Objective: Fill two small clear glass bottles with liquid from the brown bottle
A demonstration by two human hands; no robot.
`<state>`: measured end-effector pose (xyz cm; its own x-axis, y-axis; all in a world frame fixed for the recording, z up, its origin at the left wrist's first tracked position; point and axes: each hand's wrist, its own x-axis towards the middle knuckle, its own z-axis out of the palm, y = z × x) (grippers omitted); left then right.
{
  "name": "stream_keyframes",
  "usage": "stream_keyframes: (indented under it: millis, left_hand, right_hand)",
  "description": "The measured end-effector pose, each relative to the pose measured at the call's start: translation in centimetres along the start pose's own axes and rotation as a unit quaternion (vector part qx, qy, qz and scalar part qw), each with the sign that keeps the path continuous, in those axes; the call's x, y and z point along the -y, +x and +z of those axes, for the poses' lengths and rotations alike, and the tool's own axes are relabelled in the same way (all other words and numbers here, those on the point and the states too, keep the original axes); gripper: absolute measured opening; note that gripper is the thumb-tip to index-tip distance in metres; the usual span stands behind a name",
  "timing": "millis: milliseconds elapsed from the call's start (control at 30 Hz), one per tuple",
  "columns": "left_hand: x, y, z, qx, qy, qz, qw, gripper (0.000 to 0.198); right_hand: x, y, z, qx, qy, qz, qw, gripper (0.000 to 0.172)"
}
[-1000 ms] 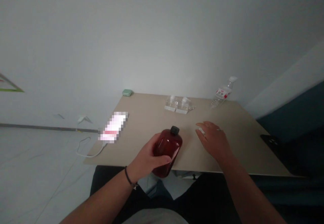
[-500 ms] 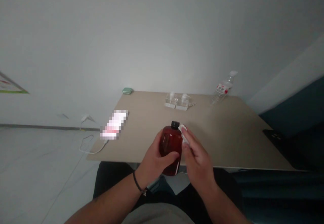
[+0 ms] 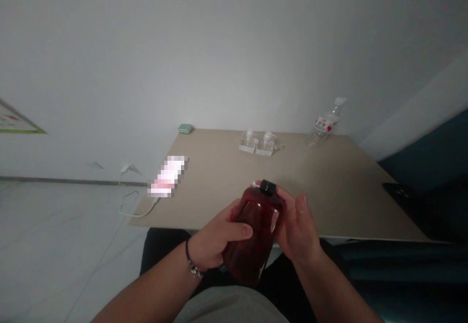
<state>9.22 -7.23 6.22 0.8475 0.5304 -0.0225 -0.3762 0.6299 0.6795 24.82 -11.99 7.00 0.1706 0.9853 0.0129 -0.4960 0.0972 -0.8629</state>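
A dark red bottle (image 3: 256,235) with a black cap (image 3: 268,187) is held tilted over my lap at the table's front edge. My left hand (image 3: 219,235) grips its left side, thumb across the front. My right hand (image 3: 298,225) is at the right side, its fingers passing behind the bottle's neck and its thumb raised. A small bit of white tissue (image 3: 256,184) shows behind the shoulder, left of the cap, by the right fingertips. Most of the tissue is hidden by the bottle.
On the table (image 3: 215,167) are a blurred-out phone (image 3: 168,177) with a white cable, two clear pump bottles (image 3: 256,143), a clear plastic bottle (image 3: 323,123) and a green case (image 3: 185,128). A black object (image 3: 404,196) lies at the right edge.
The bottle has come closer and tilted, its cap shifting right. My right hand has moved from the bottle's front right side to behind the neck, taking the tissue with it.
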Motion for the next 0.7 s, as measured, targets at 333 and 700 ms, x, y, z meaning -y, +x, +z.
stream_keyframes:
  millis: [333, 700]
  left_hand:
    - [1.8, 0.1, -0.8, 0.049, -0.040, -0.184, 0.981, 0.057]
    - [2.3, -0.6, -0.9, 0.054, 0.000, -0.075, 0.996, 0.048]
  right_hand:
    - [7.1, 3.0, -0.9, 0.495, -0.299, 0.118, 0.807, 0.071]
    - [5.6, -2.7, 5.2, 0.226, -0.820, -0.149, 0.504, 0.048]
